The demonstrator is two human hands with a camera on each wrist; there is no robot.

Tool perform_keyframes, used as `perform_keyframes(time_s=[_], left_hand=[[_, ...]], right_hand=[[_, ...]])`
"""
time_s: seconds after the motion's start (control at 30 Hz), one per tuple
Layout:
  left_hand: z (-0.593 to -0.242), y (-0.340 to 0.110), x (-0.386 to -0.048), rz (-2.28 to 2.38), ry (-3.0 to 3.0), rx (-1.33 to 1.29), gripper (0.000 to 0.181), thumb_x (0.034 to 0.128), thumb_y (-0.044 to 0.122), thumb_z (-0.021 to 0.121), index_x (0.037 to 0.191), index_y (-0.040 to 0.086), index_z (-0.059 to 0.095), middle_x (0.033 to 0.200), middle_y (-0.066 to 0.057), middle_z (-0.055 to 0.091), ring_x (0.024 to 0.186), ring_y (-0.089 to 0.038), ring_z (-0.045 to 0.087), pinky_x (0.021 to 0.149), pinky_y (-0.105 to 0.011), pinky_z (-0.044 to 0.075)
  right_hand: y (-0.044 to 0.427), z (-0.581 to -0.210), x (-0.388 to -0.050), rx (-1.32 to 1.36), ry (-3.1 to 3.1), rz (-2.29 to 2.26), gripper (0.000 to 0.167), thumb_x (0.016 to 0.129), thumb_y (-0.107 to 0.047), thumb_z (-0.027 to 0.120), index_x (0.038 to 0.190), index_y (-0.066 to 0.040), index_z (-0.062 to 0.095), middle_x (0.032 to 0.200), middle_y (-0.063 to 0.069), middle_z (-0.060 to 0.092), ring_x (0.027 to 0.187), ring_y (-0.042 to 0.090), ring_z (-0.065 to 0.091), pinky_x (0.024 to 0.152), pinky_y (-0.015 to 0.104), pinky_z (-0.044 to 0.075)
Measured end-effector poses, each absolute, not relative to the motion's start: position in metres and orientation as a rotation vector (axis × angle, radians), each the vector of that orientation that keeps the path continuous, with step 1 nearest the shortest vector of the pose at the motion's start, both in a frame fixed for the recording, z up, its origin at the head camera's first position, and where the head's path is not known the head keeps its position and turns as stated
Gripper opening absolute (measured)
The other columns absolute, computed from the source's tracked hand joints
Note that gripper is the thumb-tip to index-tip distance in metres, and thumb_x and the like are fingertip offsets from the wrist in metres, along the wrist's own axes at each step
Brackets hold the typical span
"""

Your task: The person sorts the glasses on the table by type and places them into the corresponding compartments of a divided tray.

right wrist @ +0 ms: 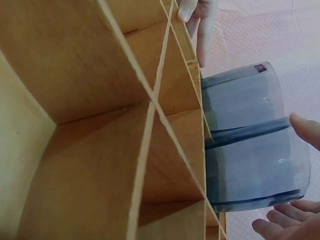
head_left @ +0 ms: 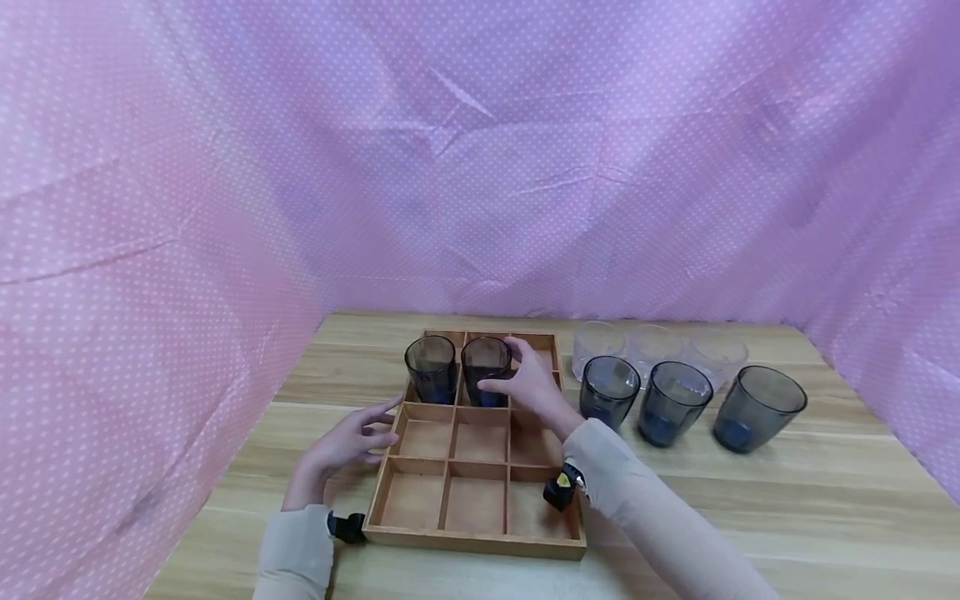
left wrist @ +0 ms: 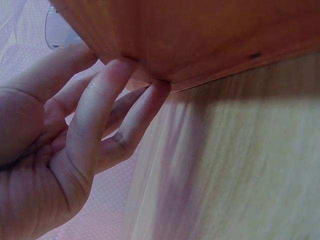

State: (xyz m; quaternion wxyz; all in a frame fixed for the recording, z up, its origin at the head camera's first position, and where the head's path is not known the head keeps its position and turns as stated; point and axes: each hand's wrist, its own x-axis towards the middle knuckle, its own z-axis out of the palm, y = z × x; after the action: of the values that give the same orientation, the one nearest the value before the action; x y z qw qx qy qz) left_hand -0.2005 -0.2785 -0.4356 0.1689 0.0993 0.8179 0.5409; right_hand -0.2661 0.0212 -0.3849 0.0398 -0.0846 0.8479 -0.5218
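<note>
A wooden tray (head_left: pixel 472 543) divided into several square compartments lies on the table. Two dark tinted glasses stand side by side in its second row from the back: a left glass (head_left: pixel 431 375) and a middle glass (head_left: pixel 478 368). My right hand (head_left: pixel 536 387) holds the middle glass near its rim, thumb on the near side and fingers on the far right side. In the right wrist view this glass (right wrist: pixel 255 170) sits against its neighbour. At the tray's left side is my left hand (head_left: pixel 348 442), its loosely bent fingertips (left wrist: pixel 161 87) touching the outer wall.
Right of the tray, three dark tinted glasses stand in a row: one nearest the tray (head_left: pixel 609 387), one in the middle (head_left: pixel 675 400) and one at the right (head_left: pixel 759 408). Three clear glasses (head_left: pixel 597 342) stand behind them. A pink dotted cloth (head_left: pixel 480 208) surrounds the wooden table (head_left: pixel 840 500).
</note>
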Motion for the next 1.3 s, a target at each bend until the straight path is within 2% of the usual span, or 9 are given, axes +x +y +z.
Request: perform_keyframes(time_s=[0.1, 0.33, 0.6, 0.93, 1.3], left_hand=[[-0.435, -0.279, -0.201, 1.534, 2.329, 0.283, 0.070, 0.0947, 0.017, 0.063, 0.153, 0.006, 0.026, 0.142, -0.039, 0.034, 0.104, -0.024, 0.059, 0.074, -0.029, 0.059], [-0.436, -0.280, -0.202, 1.533, 2.327, 0.300, 0.070, 0.0945, 0.016, 0.063, 0.153, 0.005, 0.026, 0.141, -0.039, 0.035, 0.101, -0.022, 0.059, 0.071, -0.027, 0.058], [-0.436, -0.279, -0.203, 1.548, 2.323, 0.301, 0.071, 0.0937, 0.016, 0.064, 0.152, 0.005, 0.026, 0.141, -0.039, 0.035, 0.099, -0.021, 0.059, 0.069, -0.025, 0.058], [-0.437, -0.280, -0.200, 1.552, 2.321, 0.284, 0.071, 0.0946, 0.017, 0.063, 0.154, 0.008, 0.024, 0.144, -0.040, 0.030, 0.101, -0.021, 0.059, 0.070, -0.027, 0.058], [-0.437, -0.280, -0.202, 1.540, 2.326, 0.300, 0.071, 0.0943, 0.017, 0.063, 0.153, 0.006, 0.025, 0.144, -0.039, 0.031, 0.103, -0.022, 0.059, 0.071, -0.026, 0.058]], right_hand=[[0.024, -0.381, -0.262, -0.246, 2.582, -1.620, 0.087, 0.076, -0.024, 0.084, 0.147, -0.008, 0.037, 0.153, 0.011, 0.040, 0.141, 0.031, 0.037, 0.115, 0.048, 0.035], [0.038, -0.378, -0.254, -0.326, 2.486, -1.756, 0.080, 0.080, -0.012, 0.079, 0.146, -0.001, 0.035, 0.152, 0.016, 0.040, 0.142, 0.032, 0.034, 0.116, 0.048, 0.033], [0.058, -0.376, -0.239, -0.393, 2.486, -1.761, 0.076, 0.080, -0.015, 0.079, 0.144, -0.003, 0.040, 0.150, 0.017, 0.042, 0.141, 0.031, 0.036, 0.117, 0.048, 0.032], [0.074, -0.372, -0.220, -0.509, 2.427, -1.777, 0.077, 0.081, -0.015, 0.079, 0.145, -0.001, 0.038, 0.151, 0.017, 0.041, 0.142, 0.031, 0.036, 0.118, 0.045, 0.030], [0.097, -0.373, -0.207, -0.495, 2.448, -1.797, 0.073, 0.081, -0.009, 0.077, 0.143, 0.001, 0.040, 0.148, 0.019, 0.045, 0.140, 0.033, 0.038, 0.115, 0.047, 0.033]])
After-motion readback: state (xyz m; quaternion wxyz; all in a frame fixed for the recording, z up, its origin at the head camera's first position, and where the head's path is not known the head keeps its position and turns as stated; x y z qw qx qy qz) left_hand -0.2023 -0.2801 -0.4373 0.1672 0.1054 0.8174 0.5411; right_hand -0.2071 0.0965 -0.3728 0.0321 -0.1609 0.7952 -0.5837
